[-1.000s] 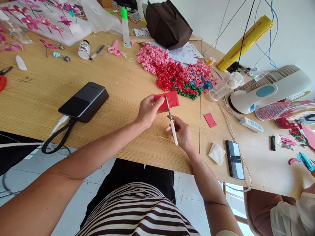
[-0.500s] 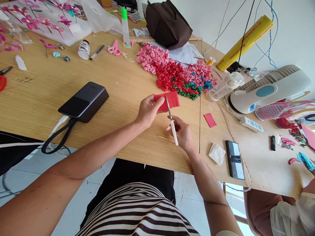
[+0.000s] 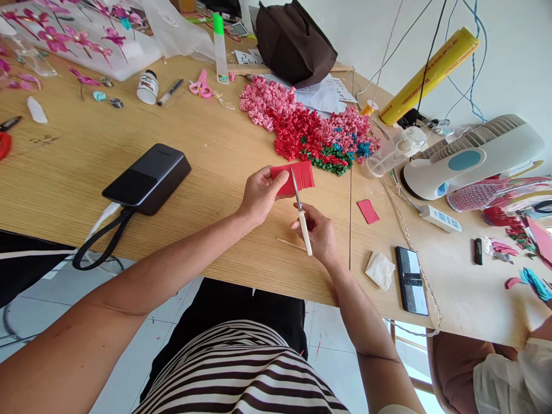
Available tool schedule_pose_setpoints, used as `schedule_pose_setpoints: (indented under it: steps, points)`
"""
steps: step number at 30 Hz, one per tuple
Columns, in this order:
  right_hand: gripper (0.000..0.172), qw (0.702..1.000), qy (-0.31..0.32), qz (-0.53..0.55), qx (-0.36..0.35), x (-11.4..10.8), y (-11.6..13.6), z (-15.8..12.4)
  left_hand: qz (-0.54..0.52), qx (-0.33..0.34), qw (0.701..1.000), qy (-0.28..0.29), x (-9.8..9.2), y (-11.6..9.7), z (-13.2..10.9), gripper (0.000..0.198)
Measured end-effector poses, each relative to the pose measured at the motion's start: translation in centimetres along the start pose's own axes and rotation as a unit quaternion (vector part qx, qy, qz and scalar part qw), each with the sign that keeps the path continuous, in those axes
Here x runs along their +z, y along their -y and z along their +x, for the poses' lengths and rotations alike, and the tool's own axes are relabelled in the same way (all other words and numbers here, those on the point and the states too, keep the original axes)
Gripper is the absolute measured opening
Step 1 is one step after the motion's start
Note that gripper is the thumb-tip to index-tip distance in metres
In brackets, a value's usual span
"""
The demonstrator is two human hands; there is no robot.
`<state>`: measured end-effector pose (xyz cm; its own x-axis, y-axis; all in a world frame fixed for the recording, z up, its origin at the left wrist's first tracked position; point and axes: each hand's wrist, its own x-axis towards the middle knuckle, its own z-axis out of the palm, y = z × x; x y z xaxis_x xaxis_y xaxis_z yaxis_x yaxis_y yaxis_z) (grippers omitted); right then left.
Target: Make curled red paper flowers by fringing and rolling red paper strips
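Observation:
My left hand (image 3: 260, 195) pinches the left end of a red rectangular piece (image 3: 305, 174), paper or thin fabric, thumb on top. Narrow slits run across the right part of that piece, making a fringe. My right hand (image 3: 319, 233) is closed around white-handled scissors (image 3: 305, 233), whose blades lie over the red piece at the edge of the fringed part. Some of the right fingers are hidden behind the handle. Both hands are held above the wooden table (image 3: 224, 138). A smaller red piece (image 3: 368, 211) lies to the right of my right hand.
Beyond my hands lies a heap of pink, red and green small flowers (image 3: 302, 126). A black power bank (image 3: 146, 178) sits left; a phone (image 3: 411, 280) and folded white tissue (image 3: 380, 270) lie right. A white fan (image 3: 474, 155) stands behind a clear bottle (image 3: 394, 150). Another person (image 3: 500, 368) sits at right.

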<state>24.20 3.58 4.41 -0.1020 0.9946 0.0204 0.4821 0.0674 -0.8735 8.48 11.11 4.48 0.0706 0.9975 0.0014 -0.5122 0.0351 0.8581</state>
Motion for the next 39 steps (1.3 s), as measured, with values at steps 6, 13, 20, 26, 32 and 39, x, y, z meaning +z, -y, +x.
schedule_pose_setpoints:
  steps: [6,13,20,26,32,39]
  points:
    - [0.061,1.000,-0.005,0.016,0.010,0.0,0.2,-0.1,0.000,0.006,1.000,0.003,0.0,0.1,0.0,0.052]
    - [0.059,1.000,-0.011,0.018,0.014,0.1,-0.4,0.0,0.020,-0.014,1.000,-0.006,-0.1,-0.1,0.1,0.051]
    - [0.066,1.000,0.017,0.016,-0.006,-0.1,-0.3,0.0,0.009,-0.003,0.999,-0.031,-0.2,0.0,0.4,0.037]
    - [0.075,0.999,0.032,0.031,-0.007,0.0,0.1,-0.1,0.005,0.011,0.999,-0.047,-0.4,-0.2,0.7,0.037]
    - [0.077,0.999,0.038,0.017,-0.005,0.0,0.0,-0.1,0.017,0.021,0.998,-0.059,-0.5,-0.2,1.0,0.041]
    - [0.079,0.999,0.043,0.013,-0.010,0.0,-0.2,0.0,0.022,0.021,0.997,-0.065,-0.6,-0.2,1.2,0.041]
